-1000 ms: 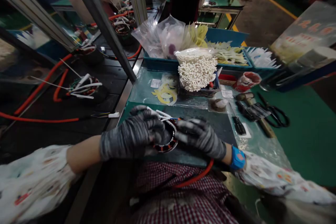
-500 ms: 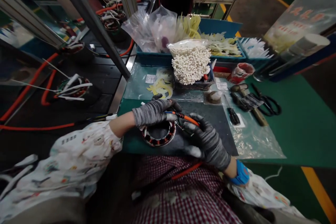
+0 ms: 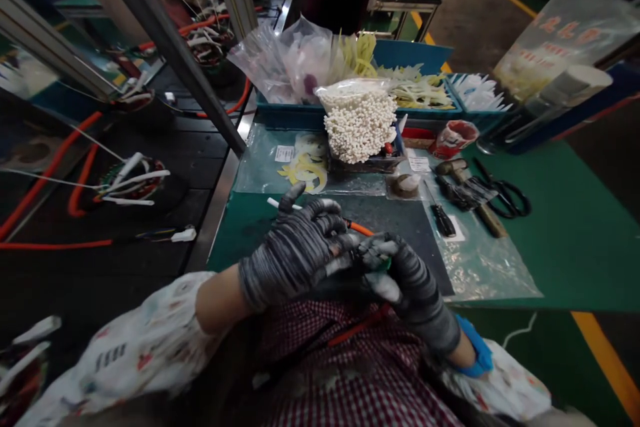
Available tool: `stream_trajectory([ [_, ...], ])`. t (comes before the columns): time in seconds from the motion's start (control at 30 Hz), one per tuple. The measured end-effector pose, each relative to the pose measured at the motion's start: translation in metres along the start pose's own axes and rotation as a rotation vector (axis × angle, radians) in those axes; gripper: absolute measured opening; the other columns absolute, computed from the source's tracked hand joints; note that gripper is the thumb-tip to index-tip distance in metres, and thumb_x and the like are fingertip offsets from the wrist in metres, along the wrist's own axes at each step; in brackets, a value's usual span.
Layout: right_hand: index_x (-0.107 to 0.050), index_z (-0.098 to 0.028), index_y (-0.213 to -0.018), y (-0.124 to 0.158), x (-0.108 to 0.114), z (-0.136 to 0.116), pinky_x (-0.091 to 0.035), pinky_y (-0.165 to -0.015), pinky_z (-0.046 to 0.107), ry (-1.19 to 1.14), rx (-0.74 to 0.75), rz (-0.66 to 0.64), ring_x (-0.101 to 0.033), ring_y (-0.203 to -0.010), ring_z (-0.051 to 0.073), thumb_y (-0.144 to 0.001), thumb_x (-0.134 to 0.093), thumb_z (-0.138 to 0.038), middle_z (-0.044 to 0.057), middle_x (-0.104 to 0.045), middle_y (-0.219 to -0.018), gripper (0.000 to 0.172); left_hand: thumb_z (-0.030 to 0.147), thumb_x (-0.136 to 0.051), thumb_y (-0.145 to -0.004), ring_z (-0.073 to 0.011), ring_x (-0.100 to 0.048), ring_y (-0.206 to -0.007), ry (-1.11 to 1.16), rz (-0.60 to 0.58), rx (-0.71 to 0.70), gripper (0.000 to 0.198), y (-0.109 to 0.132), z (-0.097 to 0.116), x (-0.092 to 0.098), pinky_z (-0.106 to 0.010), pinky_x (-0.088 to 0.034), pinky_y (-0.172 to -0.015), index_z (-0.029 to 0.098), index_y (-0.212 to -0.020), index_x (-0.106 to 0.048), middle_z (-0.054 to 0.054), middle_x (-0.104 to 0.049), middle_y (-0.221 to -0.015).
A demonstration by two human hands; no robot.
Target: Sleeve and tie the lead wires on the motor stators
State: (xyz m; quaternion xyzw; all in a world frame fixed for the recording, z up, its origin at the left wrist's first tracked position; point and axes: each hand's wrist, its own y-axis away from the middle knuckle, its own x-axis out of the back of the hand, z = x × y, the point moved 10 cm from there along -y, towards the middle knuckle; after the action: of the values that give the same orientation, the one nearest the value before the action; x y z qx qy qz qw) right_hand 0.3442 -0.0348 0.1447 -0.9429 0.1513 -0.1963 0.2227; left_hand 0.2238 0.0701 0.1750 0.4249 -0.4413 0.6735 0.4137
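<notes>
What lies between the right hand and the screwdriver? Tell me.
In the head view, the right hand and the screwdriver are separated by a bare stretch of dark work mat, then the edge of a clear plastic sheet.

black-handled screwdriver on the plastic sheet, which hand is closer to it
Right. The grey-gloved right hand is below and left of the black-handled screwdriver; the grey-gloved left hand is farther left of it, beyond the right hand.

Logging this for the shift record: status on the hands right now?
Gray-gloved left hand, right hand close together. Orange-sleeved wire runs under left fingers. Hands hide anything gripped.
</notes>
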Motion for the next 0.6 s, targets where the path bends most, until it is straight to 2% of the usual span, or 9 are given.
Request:
stream_trajectory([
  [0.1,-0.072,-0.036,-0.131,0.002,0.002,0.004,-0.073,-0.084,0.034,-0.039,-0.056,-0.003,-0.085,-0.092,0.022,-0.111,-0.073,-0.041,0.000,-0.086,-0.109,0.021,0.026,-0.053,-0.115,-0.0319,-0.073,-0.134,-0.014,0.041,-0.019,0.030,0.007,0.004,-0.002,-0.062,-0.046,-0.130,0.031,-0.118,-0.083,-0.003,-0.086,-0.121],
  [0.17,-0.074,-0.034,-0.121,0.002,0.005,0.010,-0.072,-0.078,0.033,-0.004,-0.108,0.026,-0.084,-0.084,0.021,-0.111,-0.073,-0.041,-0.001,-0.086,-0.101,0.012,0.023,-0.052,-0.115,-0.0302,-0.076,-0.127,-0.014,0.131,-0.048,0.032,0.009,0.005,0.001,-0.065,-0.045,-0.131,0.031,-0.110,-0.083,-0.002,-0.087,-0.115],
  [0.27,-0.074,-0.031,-0.108,-0.002,0.012,0.016,-0.072,-0.075,0.033,0.049,-0.159,0.150,-0.082,-0.080,0.021,-0.109,-0.075,-0.046,0.000,-0.084,-0.093,0.014,0.021,-0.053,-0.115,-0.0258,-0.080,-0.117,-0.031,0.262,-0.086,0.032,0.015,0.010,0.002,-0.063,-0.046,-0.131,0.030,-0.104,-0.082,0.000,-0.087,-0.107],
  [0.33,-0.073,-0.032,-0.107,-0.007,0.014,0.015,-0.072,-0.077,0.034,0.024,-0.133,0.263,-0.082,-0.082,0.021,-0.108,-0.077,-0.047,0.000,-0.083,-0.094,0.016,0.021,-0.057,-0.114,-0.0231,-0.080,-0.115,-0.051,0.279,-0.051,0.029,0.019,0.012,-0.006,-0.057,-0.047,-0.130,0.031,-0.104,-0.081,0.003,-0.088,-0.105],
  [0.43,-0.071,-0.034,-0.108,-0.017,0.008,0.010,-0.073,-0.084,0.036,-0.111,-0.060,0.393,-0.081,-0.089,0.021,-0.108,-0.079,-0.045,-0.002,-0.079,-0.091,0.014,0.024,-0.063,-0.112,-0.0226,-0.080,-0.119,-0.104,0.340,0.025,0.021,0.027,0.012,-0.005,-0.052,-0.048,-0.128,0.032,-0.108,-0.082,0.002,-0.088,-0.115],
  [0.53,-0.070,-0.034,-0.106,-0.030,-0.010,0.003,-0.074,-0.087,0.040,-0.257,-0.002,0.354,-0.083,-0.093,0.022,-0.106,-0.082,-0.047,-0.003,-0.076,-0.088,0.017,0.027,-0.067,-0.109,-0.0247,-0.078,-0.129,-0.065,0.423,0.035,0.012,0.039,0.012,0.023,-0.054,-0.036,-0.137,0.030,-0.112,-0.078,0.001,-0.087,-0.124],
  [0.57,-0.071,-0.033,-0.106,-0.033,-0.017,0.001,-0.074,-0.088,0.040,-0.290,-0.002,0.325,-0.083,-0.093,0.023,-0.106,-0.082,-0.047,-0.002,-0.077,-0.090,0.018,0.027,-0.067,-0.108,-0.0244,-0.078,-0.129,-0.027,0.454,0.043,0.009,0.042,0.010,0.037,-0.053,-0.035,-0.138,0.030,-0.111,-0.075,0.002,-0.087,-0.121],
  [0.6,-0.072,-0.032,-0.106,-0.036,-0.022,0.000,-0.075,-0.088,0.040,-0.320,-0.008,0.294,-0.083,-0.094,0.023,-0.105,-0.083,-0.046,-0.001,-0.079,-0.093,0.017,0.027,-0.069,-0.106,-0.0234,-0.079,-0.124,0.003,0.500,0.043,0.005,0.046,0.009,0.053,-0.051,-0.040,-0.135,0.029,-0.109,-0.072,0.003,-0.087,-0.116],
])
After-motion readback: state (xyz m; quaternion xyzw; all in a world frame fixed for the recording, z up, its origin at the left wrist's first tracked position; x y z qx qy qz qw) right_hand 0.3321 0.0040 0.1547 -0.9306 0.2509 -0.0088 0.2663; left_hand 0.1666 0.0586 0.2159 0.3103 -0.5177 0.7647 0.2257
